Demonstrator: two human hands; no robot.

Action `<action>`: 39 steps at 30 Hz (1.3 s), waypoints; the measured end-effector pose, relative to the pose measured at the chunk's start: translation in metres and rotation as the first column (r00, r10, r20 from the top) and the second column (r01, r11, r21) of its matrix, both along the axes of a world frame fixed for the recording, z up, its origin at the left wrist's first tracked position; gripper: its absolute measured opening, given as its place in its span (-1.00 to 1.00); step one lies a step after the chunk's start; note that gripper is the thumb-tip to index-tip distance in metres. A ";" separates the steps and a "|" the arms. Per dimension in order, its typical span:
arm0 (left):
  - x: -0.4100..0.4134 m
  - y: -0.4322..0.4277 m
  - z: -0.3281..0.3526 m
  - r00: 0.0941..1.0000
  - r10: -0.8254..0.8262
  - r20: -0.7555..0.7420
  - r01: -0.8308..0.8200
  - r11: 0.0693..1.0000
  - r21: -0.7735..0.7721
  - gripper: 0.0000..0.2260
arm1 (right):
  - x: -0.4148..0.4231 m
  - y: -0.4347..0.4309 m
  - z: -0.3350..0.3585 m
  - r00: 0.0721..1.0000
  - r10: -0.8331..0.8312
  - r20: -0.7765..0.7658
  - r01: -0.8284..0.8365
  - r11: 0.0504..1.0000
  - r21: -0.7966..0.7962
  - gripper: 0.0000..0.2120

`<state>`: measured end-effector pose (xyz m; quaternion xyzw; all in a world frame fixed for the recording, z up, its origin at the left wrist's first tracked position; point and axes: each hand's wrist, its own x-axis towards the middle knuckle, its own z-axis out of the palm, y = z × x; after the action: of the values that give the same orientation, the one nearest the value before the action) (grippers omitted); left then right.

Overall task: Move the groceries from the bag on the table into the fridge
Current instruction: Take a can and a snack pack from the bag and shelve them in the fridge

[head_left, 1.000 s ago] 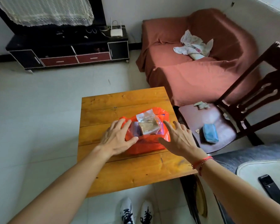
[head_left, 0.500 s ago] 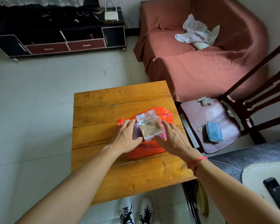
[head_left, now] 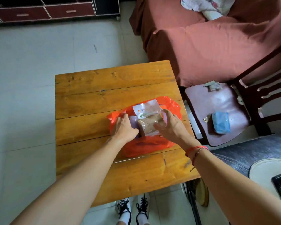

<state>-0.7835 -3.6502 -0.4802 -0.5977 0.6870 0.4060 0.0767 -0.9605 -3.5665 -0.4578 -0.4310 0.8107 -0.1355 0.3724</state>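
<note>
On the wooden table (head_left: 88, 111), both hands, spread above the orange bag (head_left: 144, 145) a second ago, are down in it now, left hand (head_left: 124, 129) and right hand (head_left: 172, 127) curling round the bread packet (head_left: 150, 125) from either side, so the first grocery looks ready to lift out.

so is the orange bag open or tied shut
Open. The mouth of the orange bag is spread apart, and a clear packet lies exposed inside it, gripped by the right hand.
</note>
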 end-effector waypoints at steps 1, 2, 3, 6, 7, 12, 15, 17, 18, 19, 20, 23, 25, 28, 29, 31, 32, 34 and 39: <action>-0.001 -0.001 -0.005 1.000 0.010 0.020 -0.010 1.000 0.014 -0.17 | -0.002 -0.003 -0.004 1.000 -0.026 0.001 0.026 1.000 0.001 -0.29; -0.001 -0.003 -0.011 0.999 0.024 0.039 -0.025 0.999 0.031 -0.17 | -0.004 -0.006 -0.006 0.999 -0.044 -0.001 0.044 0.999 0.001 -0.28; -0.002 -0.004 -0.015 0.998 0.040 0.057 -0.042 0.998 0.045 -0.18 | -0.005 -0.009 -0.008 0.998 -0.057 0.003 0.057 0.998 -0.006 -0.27; -0.003 -0.005 -0.028 0.994 0.079 0.077 -0.083 0.995 0.055 -0.22 | -0.009 -0.017 -0.013 0.995 -0.082 0.059 0.082 0.997 0.006 -0.25; -0.003 -0.006 -0.032 0.993 0.088 0.072 -0.092 0.994 0.056 -0.24 | -0.009 -0.019 -0.014 0.992 -0.096 0.086 0.095 0.995 0.020 -0.24; -0.005 -0.008 -0.046 0.989 0.135 0.054 -0.138 0.989 0.057 -0.36 | -0.009 -0.026 -0.029 0.978 -0.143 0.154 0.137 0.989 0.054 -0.21; -0.007 -0.007 -0.052 0.987 0.147 0.063 -0.151 0.986 0.066 -0.38 | -0.011 -0.030 -0.035 0.971 -0.178 0.161 0.173 0.984 0.047 -0.21; -0.009 -0.004 -0.056 0.986 0.155 0.063 -0.159 0.985 0.063 -0.37 | -0.013 -0.031 -0.038 0.964 -0.204 0.168 0.196 0.978 0.067 -0.25; -0.011 -0.002 -0.056 0.985 0.164 0.060 -0.168 0.984 0.061 -0.36 | -0.016 -0.031 -0.039 0.960 -0.217 0.177 0.205 0.975 0.083 -0.28; -0.013 0.000 -0.057 0.983 0.173 0.060 -0.177 0.983 0.055 -0.35 | -0.018 -0.031 -0.040 0.954 -0.231 0.189 0.217 0.972 0.096 -0.32; -0.015 0.001 -0.056 0.982 0.178 0.062 -0.181 0.982 0.044 -0.34 | -0.020 -0.030 -0.040 0.950 -0.243 0.198 0.225 0.968 0.107 -0.37; -0.018 0.003 -0.057 0.978 0.195 0.071 -0.196 0.981 0.008 -0.36 | -0.024 -0.029 -0.040 0.947 -0.249 0.203 0.226 0.965 0.129 -0.56; -0.019 0.002 -0.057 0.977 0.200 0.072 -0.201 0.980 -0.001 -0.40 | -0.025 -0.027 -0.042 0.950 -0.238 0.203 0.216 0.968 0.126 -0.67; -0.020 0.002 -0.057 0.977 0.191 0.091 -0.190 0.982 -0.022 -0.48 | -0.025 -0.026 -0.042 0.948 -0.234 0.218 0.206 0.968 0.142 -0.64; -0.019 0.003 -0.057 0.979 0.187 0.086 -0.186 0.982 -0.027 -0.50 | -0.024 -0.025 -0.041 0.946 -0.232 0.227 0.199 0.967 0.159 -0.58; -0.016 0.006 -0.058 0.981 0.186 0.057 -0.184 0.982 -0.027 -0.51 | -0.023 -0.022 -0.037 0.944 -0.225 0.242 0.178 0.963 0.200 -0.50; -0.014 0.008 -0.057 0.981 0.188 0.036 -0.188 0.982 -0.025 -0.50 | -0.023 -0.021 -0.034 0.941 -0.223 0.253 0.170 0.961 0.216 -0.50; -0.011 0.012 -0.053 0.981 0.192 -0.006 -0.193 0.981 -0.034 -0.48 | -0.023 -0.018 -0.026 0.930 -0.228 0.288 0.162 0.958 0.235 -0.62; -0.007 0.017 -0.026 0.971 0.204 -0.122 -0.214 0.974 -0.071 -0.38 | -0.024 -0.010 0.010 0.911 -0.259 0.322 0.204 0.960 0.194 -0.76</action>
<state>-0.7901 -3.6328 -0.5065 -0.6454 0.6398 0.4161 -0.0308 -0.9848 -3.5767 -0.4483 -0.2708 0.7866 -0.1882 0.5220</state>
